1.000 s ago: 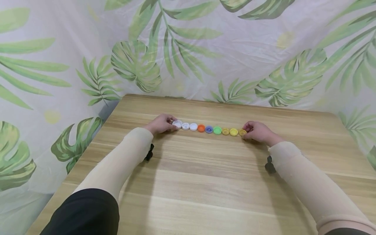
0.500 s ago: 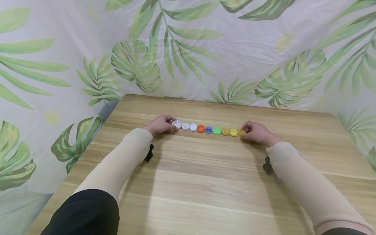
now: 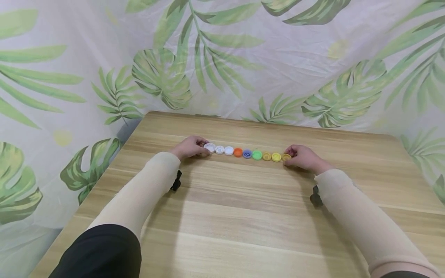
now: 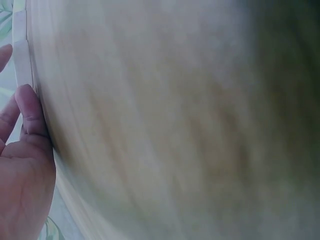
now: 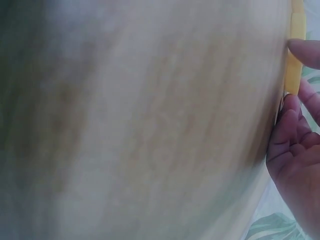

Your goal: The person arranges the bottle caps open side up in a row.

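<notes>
A row of round plastic bottle caps crosses the table, open sides up. From the left, in the head view, come a larger white cap (image 3: 209, 147), two smaller white caps (image 3: 224, 150), an orange cap (image 3: 238, 152), a purple cap (image 3: 247, 153), a green cap (image 3: 257, 155), an amber cap (image 3: 266, 156), a yellow cap (image 3: 276, 157) and an end amber cap (image 3: 286, 157). My left hand (image 3: 190, 147) pinches the larger white cap between thumb and fingers. At the opposite end, my right hand (image 3: 304, 158) pinches the end amber cap; the right wrist view shows its side (image 5: 293, 75).
The wooden table (image 3: 236, 216) extends on all sides of the row. Behind it hangs a leaf-patterned cloth (image 3: 229, 58). Dark wrist cameras sit under the left wrist (image 3: 176, 181) and the right wrist (image 3: 316, 197).
My right hand has shifted slightly left with the end amber cap. The left hand and the rest of the row look nearly unchanged.
</notes>
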Tool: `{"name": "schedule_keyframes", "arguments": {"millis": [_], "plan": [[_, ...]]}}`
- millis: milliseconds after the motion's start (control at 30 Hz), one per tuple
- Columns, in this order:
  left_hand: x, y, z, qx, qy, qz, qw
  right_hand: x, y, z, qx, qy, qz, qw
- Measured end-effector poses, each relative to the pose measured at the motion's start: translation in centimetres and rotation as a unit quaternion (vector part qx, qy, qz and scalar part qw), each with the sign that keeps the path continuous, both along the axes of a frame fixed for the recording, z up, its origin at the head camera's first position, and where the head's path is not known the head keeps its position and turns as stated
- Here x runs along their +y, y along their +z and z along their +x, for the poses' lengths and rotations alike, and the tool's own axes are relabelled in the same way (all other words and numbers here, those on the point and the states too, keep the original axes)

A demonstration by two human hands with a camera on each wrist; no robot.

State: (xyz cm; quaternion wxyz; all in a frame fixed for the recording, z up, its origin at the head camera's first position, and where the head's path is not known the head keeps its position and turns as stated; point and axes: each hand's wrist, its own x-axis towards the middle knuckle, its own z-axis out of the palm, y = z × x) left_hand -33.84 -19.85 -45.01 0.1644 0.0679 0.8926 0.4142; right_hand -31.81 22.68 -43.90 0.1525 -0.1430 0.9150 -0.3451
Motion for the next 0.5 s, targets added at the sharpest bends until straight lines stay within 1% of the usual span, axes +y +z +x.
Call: {"name": "schedule_keyframes", "arguments": {"millis": [133, 233, 300, 367, 433, 500], "plan": [[0.1, -0.1, -0.3, -0.009, -0.001, 0.014, 0.9999, 0.6, 0.0, 0.1, -0.012, -0.005, -0.015, 0.9998], [-0.7, -0.2, -0.1, -0.029, 0.011, 0.034, 0.9989, 1.0, 0.2, 0.4, -0.017, -0.010, -0.017, 0.9996], [-1.5, -0.1, 0.2, -0.036, 0.028, 0.045, 0.9979, 1.4, 0.6, 0.6, -0.003, -0.012, -0.007, 0.9999], [-2.5, 0.3, 0.6, -0.037, 0.045, 0.057, 0.9967, 2.0, 1.1, 0.9, 0.026, -0.008, 0.011, 0.9996], [-3.5, 0.8, 1.1, -0.024, 0.054, 0.056, 0.9967, 2.8, 1.7, 1.1, 0.054, -0.004, 0.030, 0.9981], [-4.3, 1.5, 1.6, -0.006, 0.051, 0.055, 0.9972, 3.5, 2.3, 1.4, 0.081, 0.005, 0.044, 0.9957]]}}
